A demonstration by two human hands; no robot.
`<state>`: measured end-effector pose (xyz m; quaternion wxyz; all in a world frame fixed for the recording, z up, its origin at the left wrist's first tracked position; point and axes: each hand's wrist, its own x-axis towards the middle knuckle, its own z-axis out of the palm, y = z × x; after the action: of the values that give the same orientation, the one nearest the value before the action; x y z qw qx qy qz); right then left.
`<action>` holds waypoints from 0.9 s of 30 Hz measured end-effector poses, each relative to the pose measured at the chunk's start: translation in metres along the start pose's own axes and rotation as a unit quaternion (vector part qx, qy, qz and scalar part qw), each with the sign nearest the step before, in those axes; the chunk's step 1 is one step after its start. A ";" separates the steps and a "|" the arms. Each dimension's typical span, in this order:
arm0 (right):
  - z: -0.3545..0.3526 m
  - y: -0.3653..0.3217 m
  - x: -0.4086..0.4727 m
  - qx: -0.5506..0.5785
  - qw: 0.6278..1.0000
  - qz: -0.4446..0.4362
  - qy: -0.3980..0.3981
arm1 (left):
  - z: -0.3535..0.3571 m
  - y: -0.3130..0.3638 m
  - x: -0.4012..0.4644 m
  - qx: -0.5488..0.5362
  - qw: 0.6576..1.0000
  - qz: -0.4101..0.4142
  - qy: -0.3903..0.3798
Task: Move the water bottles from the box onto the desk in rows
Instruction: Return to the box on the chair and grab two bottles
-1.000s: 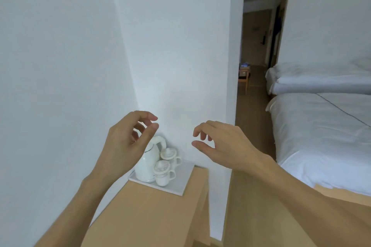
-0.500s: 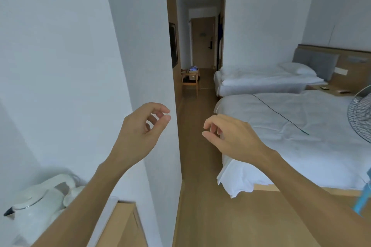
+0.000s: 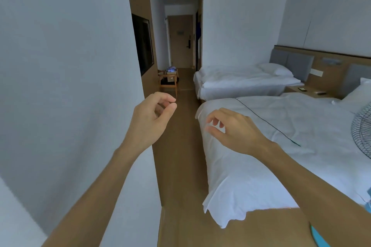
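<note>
Far box (image 3: 171,70) on wooden stand (image 3: 168,84): contents blurred, bottles uncountable. Fan (image 3: 362,132) cut off. Two beds. Left hand (image 3: 149,120), right hand (image 3: 232,129): loosely curled, holding nothing.

The fan (image 3: 363,130) is cut off by the right edge; the chair's (image 3: 168,82) load is too small to tell.

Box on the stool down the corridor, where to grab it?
Probably both side walls of the box, one hand each, from the corridor side: it sits low on the wooden stool, front face toward us. Handles too small to tell.
</note>
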<state>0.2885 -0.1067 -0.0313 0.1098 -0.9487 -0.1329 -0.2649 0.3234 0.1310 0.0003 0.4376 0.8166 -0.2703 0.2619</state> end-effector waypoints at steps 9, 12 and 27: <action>0.075 0.104 0.117 0.018 1.000 0.018 0.017 | 0.078 -0.079 0.136 -0.012 1.000 0.010 -0.004; 0.107 0.142 0.164 0.023 0.999 0.014 0.019 | 0.107 -0.113 0.181 -0.003 1.000 0.013 -0.007; 0.228 0.319 0.454 0.062 0.997 -0.053 0.002 | 0.212 -0.285 0.437 0.044 0.999 0.003 0.020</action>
<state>0.8698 -0.2557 -0.0239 0.1546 -0.9311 -0.1992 -0.2637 0.8677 -0.0090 0.0257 0.4058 0.8289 -0.2517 0.2912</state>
